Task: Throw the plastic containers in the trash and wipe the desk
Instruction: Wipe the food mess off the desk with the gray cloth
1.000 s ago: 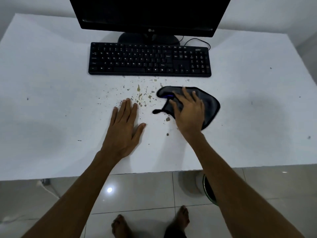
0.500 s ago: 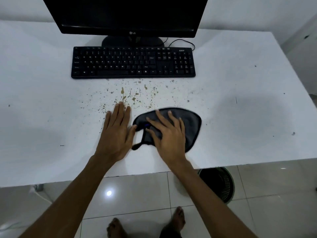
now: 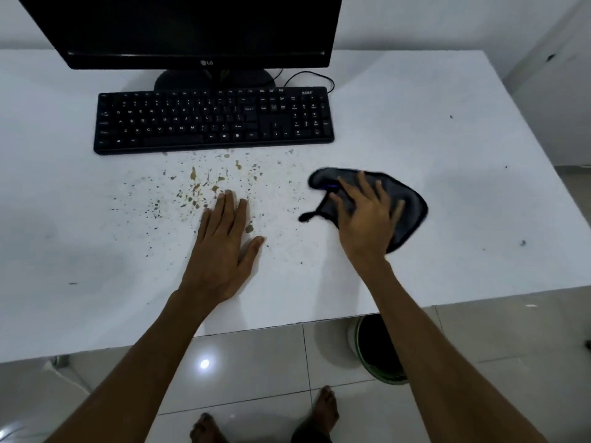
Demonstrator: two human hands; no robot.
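A black cloth point(image 3: 406, 199) lies flat on the white desk point(image 3: 447, 155), right of centre. My right hand point(image 3: 364, 225) presses on it with fingers spread. My left hand point(image 3: 224, 247) rests palm down on the desk, fingers together, holding nothing. Brownish crumbs and specks point(image 3: 204, 190) are scattered in front of the keyboard, around my left fingertips. A green-rimmed trash bin point(image 3: 377, 350) stands on the floor under the desk's front edge, partly hidden by my right forearm. No plastic containers are in view.
A black keyboard point(image 3: 214, 119) sits at the back centre of the desk, with a black monitor point(image 3: 192, 27) behind it. A few dark specks point(image 3: 523, 243) dot the right side. My bare feet point(image 3: 323, 414) stand on the tiled floor.
My right hand has slid the cloth from beside my left hand out to the right and further back. My left hand stays flat on the desk.
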